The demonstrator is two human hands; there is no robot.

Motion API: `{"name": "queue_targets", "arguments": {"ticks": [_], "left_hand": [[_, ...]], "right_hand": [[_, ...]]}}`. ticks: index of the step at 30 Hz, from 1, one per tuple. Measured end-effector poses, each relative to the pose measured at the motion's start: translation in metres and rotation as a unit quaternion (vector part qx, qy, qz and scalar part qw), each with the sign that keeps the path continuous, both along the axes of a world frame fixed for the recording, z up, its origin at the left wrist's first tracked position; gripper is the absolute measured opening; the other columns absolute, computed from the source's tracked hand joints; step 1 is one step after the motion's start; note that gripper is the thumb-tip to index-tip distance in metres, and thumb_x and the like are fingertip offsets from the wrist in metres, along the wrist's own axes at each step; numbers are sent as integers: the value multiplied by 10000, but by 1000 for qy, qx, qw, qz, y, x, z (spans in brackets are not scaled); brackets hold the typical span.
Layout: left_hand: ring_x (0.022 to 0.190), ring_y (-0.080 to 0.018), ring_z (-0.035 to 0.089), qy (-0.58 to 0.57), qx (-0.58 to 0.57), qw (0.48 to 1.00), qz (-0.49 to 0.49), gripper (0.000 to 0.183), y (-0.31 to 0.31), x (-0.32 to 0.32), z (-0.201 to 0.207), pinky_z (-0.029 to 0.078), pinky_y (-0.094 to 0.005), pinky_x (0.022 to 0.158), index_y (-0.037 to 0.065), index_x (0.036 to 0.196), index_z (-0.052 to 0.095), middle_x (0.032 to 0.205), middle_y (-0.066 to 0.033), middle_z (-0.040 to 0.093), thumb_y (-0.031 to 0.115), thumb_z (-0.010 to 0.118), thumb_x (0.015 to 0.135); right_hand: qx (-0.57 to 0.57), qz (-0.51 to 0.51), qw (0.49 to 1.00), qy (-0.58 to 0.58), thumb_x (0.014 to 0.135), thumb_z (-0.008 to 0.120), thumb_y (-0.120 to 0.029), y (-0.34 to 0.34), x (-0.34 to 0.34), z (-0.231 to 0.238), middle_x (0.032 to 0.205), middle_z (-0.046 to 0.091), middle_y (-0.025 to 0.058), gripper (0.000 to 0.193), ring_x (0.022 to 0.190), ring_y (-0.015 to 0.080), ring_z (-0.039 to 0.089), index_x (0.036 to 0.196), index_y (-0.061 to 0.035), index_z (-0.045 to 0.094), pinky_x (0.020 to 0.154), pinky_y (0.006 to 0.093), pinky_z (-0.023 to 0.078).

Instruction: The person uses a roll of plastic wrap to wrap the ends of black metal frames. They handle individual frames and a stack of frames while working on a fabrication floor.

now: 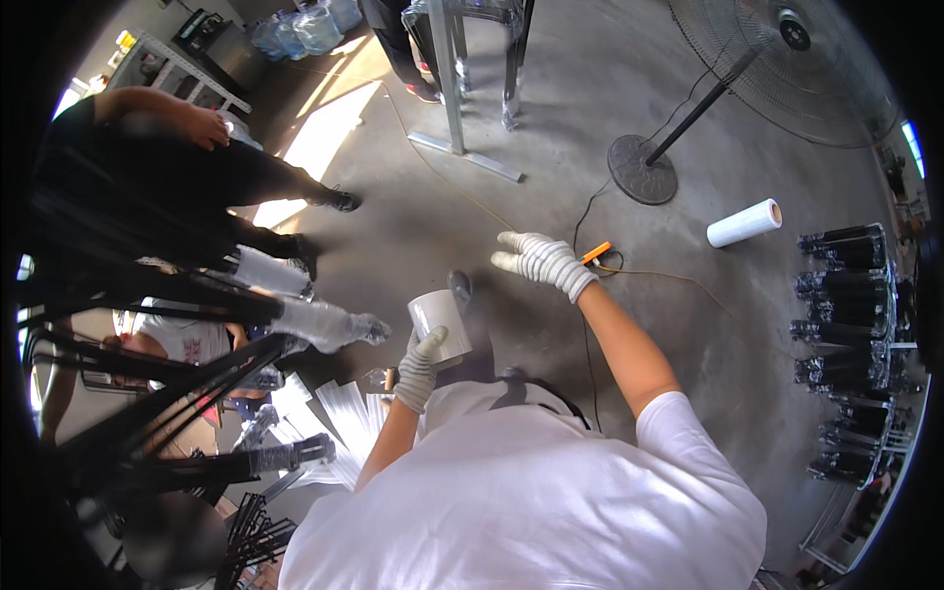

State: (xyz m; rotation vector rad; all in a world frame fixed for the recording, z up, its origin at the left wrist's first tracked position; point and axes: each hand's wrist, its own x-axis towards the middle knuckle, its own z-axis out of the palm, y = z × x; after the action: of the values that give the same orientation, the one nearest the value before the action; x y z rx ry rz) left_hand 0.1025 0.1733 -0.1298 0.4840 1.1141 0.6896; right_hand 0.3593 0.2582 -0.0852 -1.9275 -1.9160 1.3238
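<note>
Grey floor [708, 315] | left hand [418, 376] holding white roll [439, 317] | right hand [544, 264] outstretched

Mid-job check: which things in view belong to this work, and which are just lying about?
Apparently in use:
left hand
white roll it grips
open right hand

Probably just about:
second roll on floor
standing fan
blue jugs

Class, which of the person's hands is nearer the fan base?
Right. The right hand is outstretched, short of the fan base; the left hand, holding a white roll, is farther back.
</note>
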Motion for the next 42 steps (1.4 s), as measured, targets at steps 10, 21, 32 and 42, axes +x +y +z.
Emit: {"name": "queue_targets", "arguments": {"ticks": [10,21,32,42], "left_hand": [[887,-258,567,-77,13,990,121,753,200,40,-24,551,-383,631,42,1201,363,1021,-117,512,405,714,643],[936,-181,510,-157,-59,937,307,626,258,83,-56,437,-317,803,33,1197,399,1030,-63,509,283,672,692],[905,-282,540,-62,-20,963,260,687,309,84,-16,474,-411,785,9,1179,394,1021,-131,516,448,641,712],[986,-164,473,167,218,947,166,525,330,157,15,405,-280,805,87,1187,414,1082,-86,515,354,614,783]], "right_hand": [[-31,24,998,-42,794,522,-429,213,43,-30,1243,463,152,609,1147,272,443,1244,-33,415,948,333,340],[-181,120,974,-69,793,518,-442,336,96,-72,1235,472,148,599,1175,265,415,1240,-53,425,976,332,312],[-22,43,989,140,794,531,-400,388,81,-30,1136,533,195,562,1059,299,514,1219,-47,431,896,345,394],[-202,-142,792,558,741,675,-295,290,35,-13,1023,536,54,533,897,138,522,1166,-69,446,821,272,445]]}}
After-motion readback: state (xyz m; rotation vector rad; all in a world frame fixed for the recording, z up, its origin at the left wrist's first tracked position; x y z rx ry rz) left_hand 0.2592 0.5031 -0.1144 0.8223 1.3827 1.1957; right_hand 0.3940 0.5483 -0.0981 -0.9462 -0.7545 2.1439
